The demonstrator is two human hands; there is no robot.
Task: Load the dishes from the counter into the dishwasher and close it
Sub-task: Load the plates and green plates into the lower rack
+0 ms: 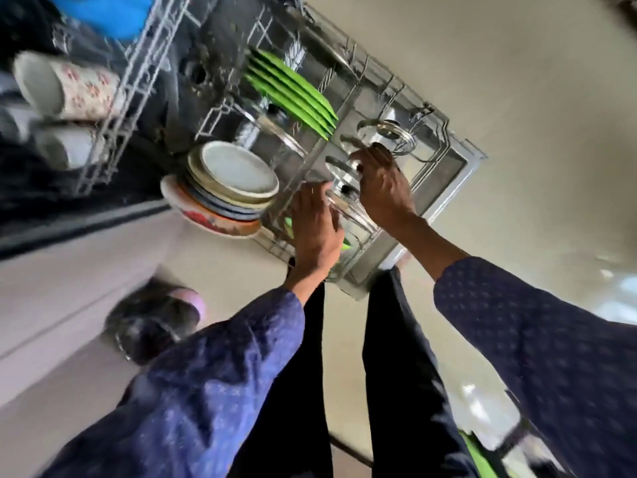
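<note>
Head view: my right hand (381,181) grips a glass lid (341,181) by its knob; left hand (315,225) steadies its rim (slippery, breakable) over the rack (444,132).

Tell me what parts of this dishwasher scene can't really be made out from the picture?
- Head view: what the left hand touches; its fingers lie behind its back.
- Head view: how the glass lids sit in the lower rack; both hands cover them, the right hand from above.
- Head view: the blue item, cut off by the top edge.
- Head view: the dark object at lower left, blurred.
</note>
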